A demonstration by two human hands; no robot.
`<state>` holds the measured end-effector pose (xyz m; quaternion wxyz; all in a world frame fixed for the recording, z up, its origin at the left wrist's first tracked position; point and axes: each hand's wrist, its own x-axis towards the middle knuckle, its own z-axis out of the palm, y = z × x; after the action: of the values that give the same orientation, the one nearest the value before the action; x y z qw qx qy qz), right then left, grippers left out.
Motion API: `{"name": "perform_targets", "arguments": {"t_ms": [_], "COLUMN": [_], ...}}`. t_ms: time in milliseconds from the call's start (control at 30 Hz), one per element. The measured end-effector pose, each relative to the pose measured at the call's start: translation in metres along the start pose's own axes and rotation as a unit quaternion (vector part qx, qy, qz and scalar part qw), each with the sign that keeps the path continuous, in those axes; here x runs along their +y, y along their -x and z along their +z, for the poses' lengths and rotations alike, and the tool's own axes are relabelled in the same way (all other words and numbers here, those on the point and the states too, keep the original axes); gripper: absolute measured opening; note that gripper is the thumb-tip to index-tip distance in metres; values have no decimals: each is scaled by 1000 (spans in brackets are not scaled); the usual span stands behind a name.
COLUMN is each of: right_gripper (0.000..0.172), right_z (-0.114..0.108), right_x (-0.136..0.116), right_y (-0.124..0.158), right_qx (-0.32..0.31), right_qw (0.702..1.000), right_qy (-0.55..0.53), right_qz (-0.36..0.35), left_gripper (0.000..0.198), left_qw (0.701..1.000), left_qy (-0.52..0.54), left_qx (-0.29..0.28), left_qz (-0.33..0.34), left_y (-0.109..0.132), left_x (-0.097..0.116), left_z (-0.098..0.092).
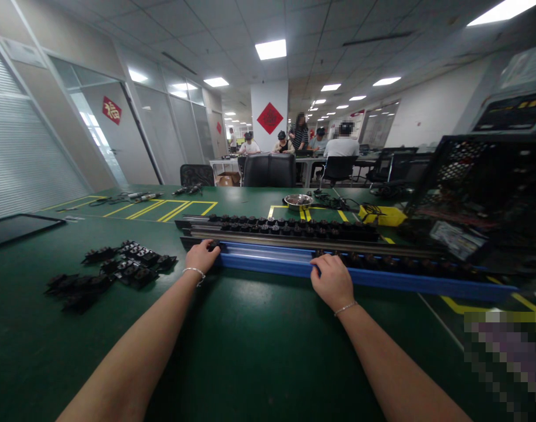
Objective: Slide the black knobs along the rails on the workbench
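Observation:
A long blue rail (268, 256) with an open channel lies across the green table in front of me. My left hand (201, 256) is at the rail's left end, its fingers closed round a small black module (214, 244). Over the rail near its middle, my right hand (333, 280) is curled with its fingertips at the front edge, close to a row of black modules (382, 259) inside the channel. Loose black modules (136, 261) lie in a pile left of my left hand. Directly behind the blue rail are dark rails (276, 224) filled with similar modules.
A metal bowl (298, 201), a yellow box (384, 215) and cables (338, 200) stand behind the rails. At right rises a dark perforated casing (478, 193). A flat black panel (21, 228) lies far left. Several people sit or stand beyond a black chair (269, 170).

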<state>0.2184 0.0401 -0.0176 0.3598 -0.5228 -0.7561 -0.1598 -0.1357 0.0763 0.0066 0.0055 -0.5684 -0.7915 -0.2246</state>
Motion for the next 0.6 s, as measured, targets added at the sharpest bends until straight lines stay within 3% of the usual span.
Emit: {"name": "perform_targets", "arguments": {"t_ms": [600], "right_gripper": [18], "right_z": [0], "right_x": [-1], "right_y": [0], "right_qx": [-5], "right_qw": [1000], "right_qy": [-1], "right_qz": [6], "left_gripper": [47], "left_qw": [1000], "left_qy": [-17], "left_qx": [-17], "left_qz": [-14], "left_y": [-7], "left_x": [-13], "left_z": [-4]}}
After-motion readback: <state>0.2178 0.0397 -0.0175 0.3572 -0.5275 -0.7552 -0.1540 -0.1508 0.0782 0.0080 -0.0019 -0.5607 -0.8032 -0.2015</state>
